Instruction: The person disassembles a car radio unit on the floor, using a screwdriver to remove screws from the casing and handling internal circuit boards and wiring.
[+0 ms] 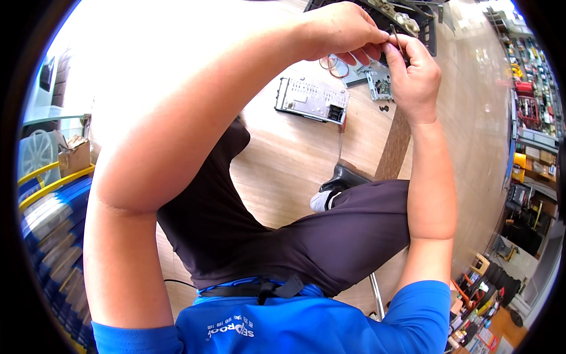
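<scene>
My left hand (348, 29) and my right hand (417, 74) meet at the fingertips, raised at the top of the head view. Between the right thumb and fingers is a thin dark rod-like piece (394, 30), pointing up and slightly left. The left thumb and forefinger are pinched against the right fingertips, with the other left fingers loosely curled. Whatever the left pinch holds is too small to make out. Below the hands on the floor lie a silver metal box-shaped electronic unit (309, 95) and a green circuit board in a metal frame (380, 88).
Behind the hands stands a black plastic crate (429, 35) with parts in it. A reddish wire loop (335, 69), small black pieces (384, 108) and a screwdriver (342, 128) lie on the floor. Blue racks (53, 236) line the left; cluttered shelves (527, 106) the right.
</scene>
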The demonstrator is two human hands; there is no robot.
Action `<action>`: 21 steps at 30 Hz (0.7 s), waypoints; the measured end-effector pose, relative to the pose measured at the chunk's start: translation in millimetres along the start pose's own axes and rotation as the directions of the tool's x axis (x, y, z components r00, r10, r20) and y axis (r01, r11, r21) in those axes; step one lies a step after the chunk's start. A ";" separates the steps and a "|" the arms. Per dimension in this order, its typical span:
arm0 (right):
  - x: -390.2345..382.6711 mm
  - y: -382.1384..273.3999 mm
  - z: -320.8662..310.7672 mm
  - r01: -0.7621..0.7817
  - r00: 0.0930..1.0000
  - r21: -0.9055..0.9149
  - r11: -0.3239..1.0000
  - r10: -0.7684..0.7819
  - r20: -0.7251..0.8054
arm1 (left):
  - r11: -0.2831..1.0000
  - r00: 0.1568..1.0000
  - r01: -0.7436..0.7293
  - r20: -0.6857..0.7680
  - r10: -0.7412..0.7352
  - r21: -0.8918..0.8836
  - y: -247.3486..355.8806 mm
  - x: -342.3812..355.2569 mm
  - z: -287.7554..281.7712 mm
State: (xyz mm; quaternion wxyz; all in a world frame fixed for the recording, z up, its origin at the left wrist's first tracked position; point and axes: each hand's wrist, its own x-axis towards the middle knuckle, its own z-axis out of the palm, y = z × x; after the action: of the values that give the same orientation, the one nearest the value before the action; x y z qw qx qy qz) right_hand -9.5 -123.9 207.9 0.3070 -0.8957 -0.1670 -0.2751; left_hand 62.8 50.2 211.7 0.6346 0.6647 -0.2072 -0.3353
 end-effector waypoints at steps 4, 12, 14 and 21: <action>-0.6 -1.7 7.8 0.028 1.000 -0.039 0.999 -0.028 0.014 | 0.998 0.995 0.012 -0.099 -0.006 0.055 0.4 -1.4 0.6; -0.2 -0.2 37.6 -0.087 0.996 -0.012 0.996 0.087 0.015 | 0.837 0.977 0.197 -0.172 -0.125 0.511 5.6 9.9 -20.7; -5.1 10.2 60.6 -0.196 0.974 0.017 0.980 0.193 0.121 | 0.446 0.964 -0.056 -0.067 0.256 0.893 -19.1 34.8 -36.3; -81.9 68.2 156.0 -0.201 0.869 -0.077 0.977 0.213 0.446 | 0.695 0.917 0.102 -0.338 0.211 0.712 2.4 13.0 -32.3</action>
State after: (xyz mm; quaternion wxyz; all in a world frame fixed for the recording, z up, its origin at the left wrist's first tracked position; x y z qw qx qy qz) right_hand 18.3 -86.0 24.9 0.2750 -0.9518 -0.1330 -0.0275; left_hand 95.0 63.6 210.7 0.3632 0.9054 -0.2093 -0.0675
